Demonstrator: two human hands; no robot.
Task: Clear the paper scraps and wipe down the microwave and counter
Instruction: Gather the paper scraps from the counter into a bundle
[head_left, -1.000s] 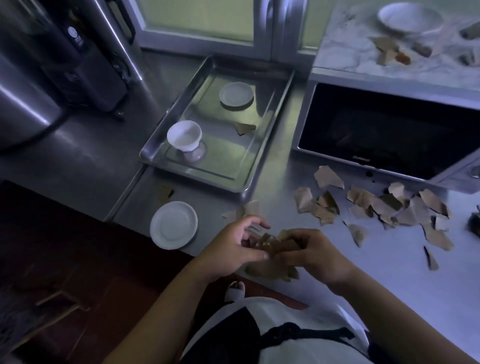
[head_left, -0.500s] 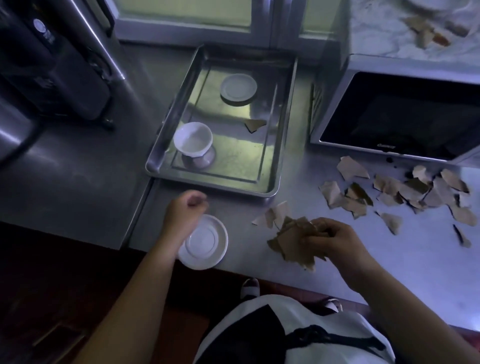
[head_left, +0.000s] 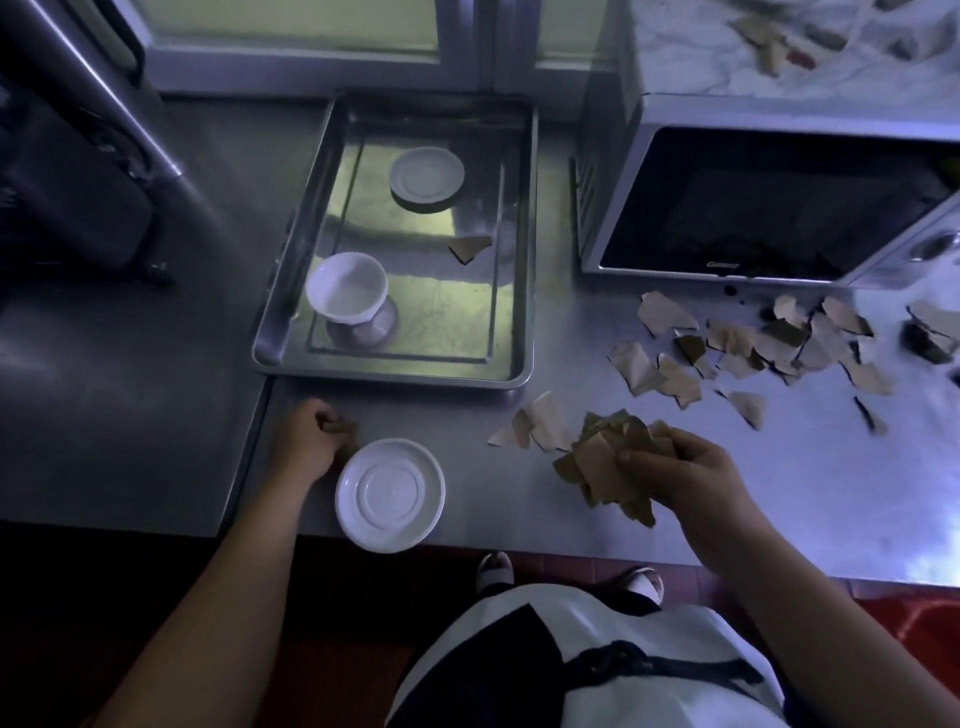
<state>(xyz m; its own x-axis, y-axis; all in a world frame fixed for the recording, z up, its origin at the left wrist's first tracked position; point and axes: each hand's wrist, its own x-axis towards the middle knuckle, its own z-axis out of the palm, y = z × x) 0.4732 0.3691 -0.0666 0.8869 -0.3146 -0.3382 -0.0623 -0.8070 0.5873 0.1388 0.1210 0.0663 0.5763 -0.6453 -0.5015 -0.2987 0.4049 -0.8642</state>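
**Head view: scrap pickup under way, both hands busy**

Right hand (head_left: 680, 473): fingers curled round a wad of scraps (head_left: 602, 467), torn brown paper, held just above the surface (head_left: 779, 493) near its front edge. Left hand (head_left: 306, 439): fingers curled tight, seemingly pinching a small scrap (head_left: 345, 427) just beside the white saucer (head_left: 389, 493).

Loose scraps (head_left: 769, 348) are strewn in front of the microwave (head_left: 613, 208). A few lie near the wad, one scrap (head_left: 470, 248) sits in the steel tray (head_left: 524, 260), and more lie on the microwave top (head_left: 769, 41).

Handling, by judgement:
- The paper is very light, thin and limp, and creases easily.
- Flat pieces on smooth steel probably resist a pinch. Lifted corners are the place to nip, or pieces can be slid together first.
- A loose wad likely sheds pieces, so hold it firmly.
- The saucer looks breakable and overhangs the edge, so keep the forearm off it.
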